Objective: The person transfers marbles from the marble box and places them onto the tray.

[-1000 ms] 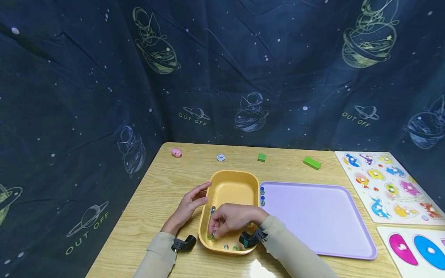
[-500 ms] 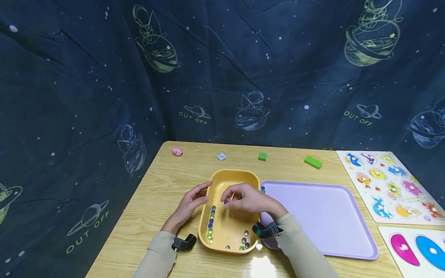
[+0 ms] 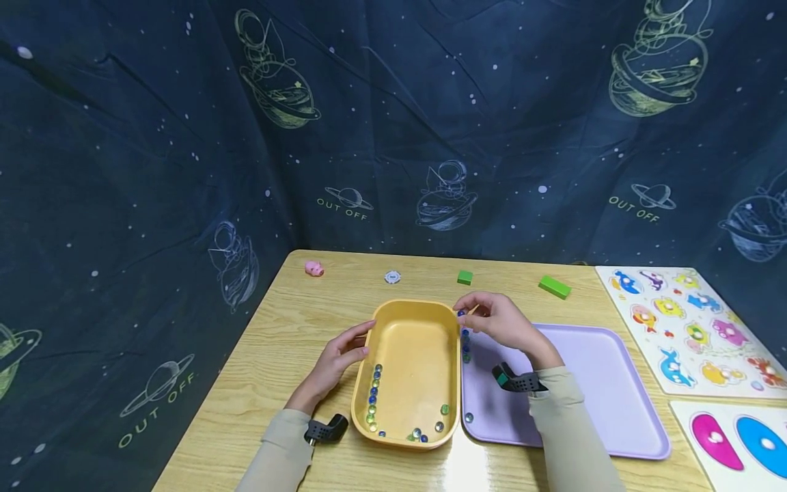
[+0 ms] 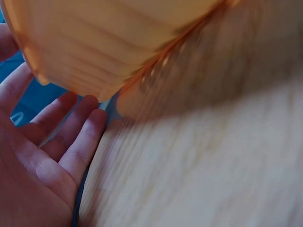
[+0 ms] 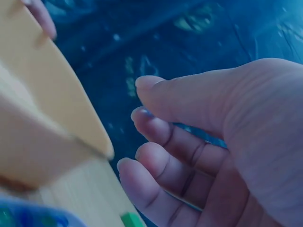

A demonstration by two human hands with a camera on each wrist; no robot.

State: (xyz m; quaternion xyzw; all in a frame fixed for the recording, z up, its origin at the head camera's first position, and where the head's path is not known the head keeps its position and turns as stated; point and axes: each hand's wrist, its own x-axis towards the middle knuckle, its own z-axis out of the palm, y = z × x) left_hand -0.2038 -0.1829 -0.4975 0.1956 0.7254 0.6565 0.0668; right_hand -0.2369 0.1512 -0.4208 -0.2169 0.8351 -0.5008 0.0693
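Observation:
In the head view a yellow bin (image 3: 413, 355) stands on the table, with a row of glass marbles (image 3: 373, 391) along its left wall and several loose ones near its front. My left hand (image 3: 335, 359) rests against the bin's left side, fingers fairly straight; in the left wrist view its fingertips (image 4: 97, 116) lie close to the bin wall. My right hand (image 3: 501, 320) pinches a blue marble (image 3: 461, 313) over the far left corner of the purple tray (image 3: 572, 389). Below that hand, several marbles (image 3: 466, 347) line the tray's left edge. A single marble (image 3: 469, 417) lies nearer me in the tray.
Along the back of the table are a pink pig figure (image 3: 314, 268), a poker chip (image 3: 392, 277), a green cube (image 3: 464, 277) and a green block (image 3: 555, 287). Two puzzle boards, one with sea animals (image 3: 670, 335) and one with coloured shapes (image 3: 738, 437), lie at the right.
My right hand has lifted a blue marble out of the yellow bin and carried it right and away from me, over the tray's corner. Loose marbles in the bin have rolled. My left hand stays put.

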